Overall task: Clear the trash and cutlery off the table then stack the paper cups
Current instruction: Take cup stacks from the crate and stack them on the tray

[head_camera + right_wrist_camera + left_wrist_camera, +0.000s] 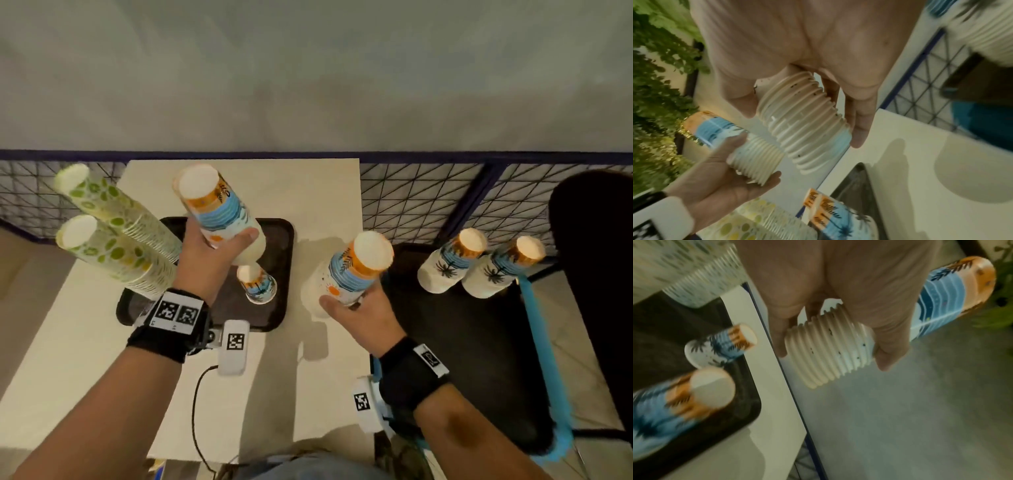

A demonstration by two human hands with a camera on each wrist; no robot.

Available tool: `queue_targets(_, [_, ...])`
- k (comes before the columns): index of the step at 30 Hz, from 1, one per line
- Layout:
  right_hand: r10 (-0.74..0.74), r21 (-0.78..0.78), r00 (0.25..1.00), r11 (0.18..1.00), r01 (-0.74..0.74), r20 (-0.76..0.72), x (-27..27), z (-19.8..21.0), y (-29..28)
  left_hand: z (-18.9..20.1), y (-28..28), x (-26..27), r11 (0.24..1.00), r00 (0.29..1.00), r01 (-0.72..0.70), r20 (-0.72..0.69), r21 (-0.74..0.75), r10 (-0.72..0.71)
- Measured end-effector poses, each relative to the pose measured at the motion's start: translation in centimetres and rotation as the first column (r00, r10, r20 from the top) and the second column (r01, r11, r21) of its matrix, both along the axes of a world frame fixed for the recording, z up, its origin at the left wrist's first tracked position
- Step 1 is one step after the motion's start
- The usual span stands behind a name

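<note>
My left hand (212,253) grips a stack of palm-print paper cups (219,209), upside down and tilted, above the dark tray (277,236). In the left wrist view the fingers curl round the ribbed rims of that stack (828,347). My right hand (346,305) grips a second palm-print stack (356,270) over the table's right edge; its rims (803,123) show in the right wrist view. A short palm-print stack (257,285) stands upside down on the tray between my hands.
Two tall green-dotted cup stacks (113,212) (109,253) lean at the tray's left end. Two more palm-print stacks (448,263) (503,270) stand on a black chair seat (462,335) to the right. A wire fence (411,198) runs behind the white table (308,185).
</note>
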State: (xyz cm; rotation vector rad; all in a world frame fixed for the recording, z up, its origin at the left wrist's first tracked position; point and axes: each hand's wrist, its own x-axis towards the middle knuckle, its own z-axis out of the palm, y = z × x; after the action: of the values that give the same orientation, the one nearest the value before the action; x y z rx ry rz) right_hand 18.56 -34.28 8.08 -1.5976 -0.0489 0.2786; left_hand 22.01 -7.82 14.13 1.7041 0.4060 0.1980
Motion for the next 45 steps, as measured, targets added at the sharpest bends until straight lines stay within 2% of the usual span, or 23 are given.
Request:
queue_targets(6, [0.063,-0.019,0.998,0.998,-0.063,0.006,4.4,0.8,9.6,-2.0,6.3,5.2,0.983,0.989,-0.15,0.01,0.109,0.149])
queue_targets(13, [0.109,-0.129,0.993,0.986,-0.102,0.053,7.2,-0.6,16.7,-5.8,9.9,8.6,0.955,0.978,-0.154,-0.096,0.252,0.183])
queue_targets(16, [0.117,-0.163,0.992,0.981,-0.109,0.042,7.5,-1.9,17.7,-7.4,10.7,9.6,0.958,0.97,-0.131,-0.166,0.255,0.177])
queue_targets(24, [0.13,-0.276,0.989,0.95,-0.144,-0.067,7.1,-5.7,17.8,-9.8,11.4,10.3,0.976,0.967,-0.025,-0.241,0.217,0.079])
queue_targets(29, [0.159,-0.426,0.985,0.888,-0.172,-0.067,6.6,-7.6,17.9,-10.7,11.5,9.5,0.977,0.95,0.01,-0.307,0.213,0.057])
queue_targets(32, [0.146,-0.494,0.988,0.857,-0.15,-0.047,6.3,-7.8,17.9,-10.5,11.4,9.1,0.969,0.958,-0.048,-0.264,0.244,0.114])
queue_targets(35, [0.123,-0.543,0.992,0.832,-0.112,-0.016,6.5,-7.4,18.0,-9.9,11.4,8.9,0.979,0.963,-0.038,-0.255,0.202,0.09])
queue_targets(38, [0.144,-0.54,0.989,0.83,-0.14,-0.036,7.0,-6.7,18.6,-7.7,11.3,8.2,0.987,0.961,-0.039,-0.264,0.155,0.079])
queue_targets(40, [0.148,-0.526,0.987,0.835,-0.157,-0.06,7.2,-6.3,19.0,-5.4,11.0,7.5,0.987,0.978,-0.062,-0.188,0.146,0.089])
queue_targets(45, [0.174,-0.485,0.982,0.854,-0.189,-0.076,6.9,-6.2,18.7,0.1,8.1,4.4,0.957,0.994,-0.111,0.04,0.268,0.104])
